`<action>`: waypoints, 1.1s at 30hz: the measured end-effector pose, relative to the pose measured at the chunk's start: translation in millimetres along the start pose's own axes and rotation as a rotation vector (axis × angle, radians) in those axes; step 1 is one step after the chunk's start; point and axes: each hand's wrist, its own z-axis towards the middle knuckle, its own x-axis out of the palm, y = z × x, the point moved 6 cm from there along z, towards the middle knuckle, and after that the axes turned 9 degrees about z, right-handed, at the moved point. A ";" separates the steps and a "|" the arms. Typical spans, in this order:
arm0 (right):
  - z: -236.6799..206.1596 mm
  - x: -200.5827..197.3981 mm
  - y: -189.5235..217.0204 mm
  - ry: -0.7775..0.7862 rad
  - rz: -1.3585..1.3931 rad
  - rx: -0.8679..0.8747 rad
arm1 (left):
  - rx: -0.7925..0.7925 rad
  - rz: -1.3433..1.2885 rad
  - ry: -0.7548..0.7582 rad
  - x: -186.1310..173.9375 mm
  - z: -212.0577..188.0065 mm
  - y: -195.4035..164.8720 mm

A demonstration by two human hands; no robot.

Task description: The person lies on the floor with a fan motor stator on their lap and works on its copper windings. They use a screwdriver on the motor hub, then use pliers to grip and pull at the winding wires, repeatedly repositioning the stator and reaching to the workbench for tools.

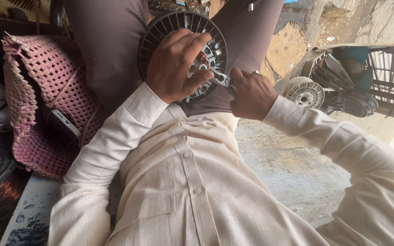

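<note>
A round black ribbed motor housing [160,29] rests on my lap, between my thighs in brown trousers. My left hand [176,64] lies spread over its face, fingers curled onto the metal centre. A metal wrench [219,78] sits in the grip of my right hand [250,93], its head at the hub just beside my left fingertips. Both cream shirt sleeves reach in from below.
A pink woven seat [42,95] stands at the left with a phone [66,122] tucked in it. Copper wire coils [1,191] lie at the lower left. A white ribbed rotor [304,94] and dark machine parts [356,91] sit on the concrete floor [292,164] at the right.
</note>
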 end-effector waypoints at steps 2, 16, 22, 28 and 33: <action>-0.7 2.7 1.3 -0.077 0.059 -0.050 | 0.003 -0.006 0.003 -1.1 3.0 3.0; 1.0 29.5 -27.5 0.103 0.456 -0.070 | -0.023 -0.084 0.015 -6.2 8.0 3.1; 9.8 4.5 -16.3 0.198 0.370 -0.124 | 0.089 -0.094 0.075 -7.0 14.8 3.1; 16.9 4.6 -10.5 0.073 0.290 -0.232 | 0.114 -0.097 0.062 -5.9 16.7 4.8; 6.4 4.3 -9.7 -0.284 -0.093 -0.267 | 0.128 -0.101 0.065 -7.2 15.9 5.8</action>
